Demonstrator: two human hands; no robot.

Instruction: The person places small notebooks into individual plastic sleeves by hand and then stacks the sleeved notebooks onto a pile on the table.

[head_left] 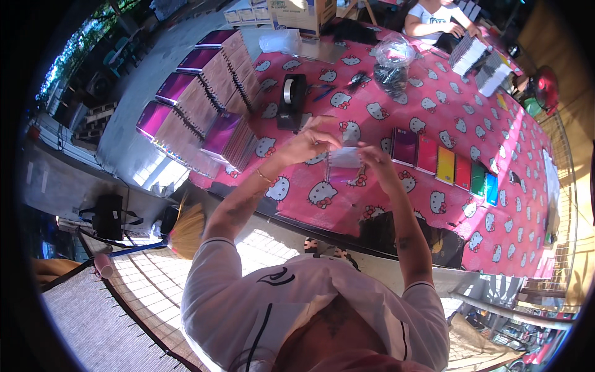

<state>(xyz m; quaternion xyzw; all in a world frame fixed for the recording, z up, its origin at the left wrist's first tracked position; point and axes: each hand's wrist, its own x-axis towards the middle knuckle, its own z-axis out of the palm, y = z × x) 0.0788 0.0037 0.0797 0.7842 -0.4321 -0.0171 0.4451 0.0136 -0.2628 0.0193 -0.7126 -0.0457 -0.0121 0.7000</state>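
A small spiral notebook (344,157) with white pages lies on the pink cloth before me, a purplish strip along its near edge. Above its left side, my left hand (305,144) has its fingers curled, thumb and forefinger drawn together near the far edge. Whatever is in that pinch is too small to tell. At the notebook's right side is my right hand (378,163), fingers bent and closed by the far right corner; what they hold is not clear. Just beyond my left hand stands a black tape dispenser (290,102).
Tall stacks of purple spiral notebooks (193,93) stand at the left. A row of coloured notebooks (445,164) lies to the right. Farther off are a clear plastic bag (395,51), blue-handled scissors (323,93) and a cardboard box (302,15). Another person (441,22) works across the table beside stacked notebooks.
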